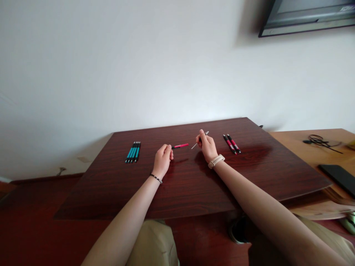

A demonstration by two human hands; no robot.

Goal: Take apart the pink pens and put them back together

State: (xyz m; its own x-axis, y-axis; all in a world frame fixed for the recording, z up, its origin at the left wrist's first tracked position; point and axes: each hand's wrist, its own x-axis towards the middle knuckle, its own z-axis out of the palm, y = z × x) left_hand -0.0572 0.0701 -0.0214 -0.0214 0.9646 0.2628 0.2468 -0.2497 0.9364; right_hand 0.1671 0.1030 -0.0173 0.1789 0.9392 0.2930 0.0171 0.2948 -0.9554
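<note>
My left hand (pixel 163 159) is closed around the black end of a pink pen barrel (pixel 181 145), which points right, toward my other hand. In my closed right hand (pixel 208 147) is the front part of a pen, with a silver tip (pixel 206 132) at the top and a thin pale refill (pixel 195 145) sticking out down and to the left. A small gap separates refill and barrel, both held above the table. Two pink and black pens (pixel 232 144) lie side by side right of my right hand. Several turquoise and black pens (pixel 133 152) lie in a row to the left.
The dark wooden table (pixel 111 199) stands against a white wall. On the right, a lighter wooden desk (pixel 294 142) bears a coiled black cable (pixel 318 140) and a flat black device (pixel 338 177). A screen (pixel 310 16) hangs on the wall above.
</note>
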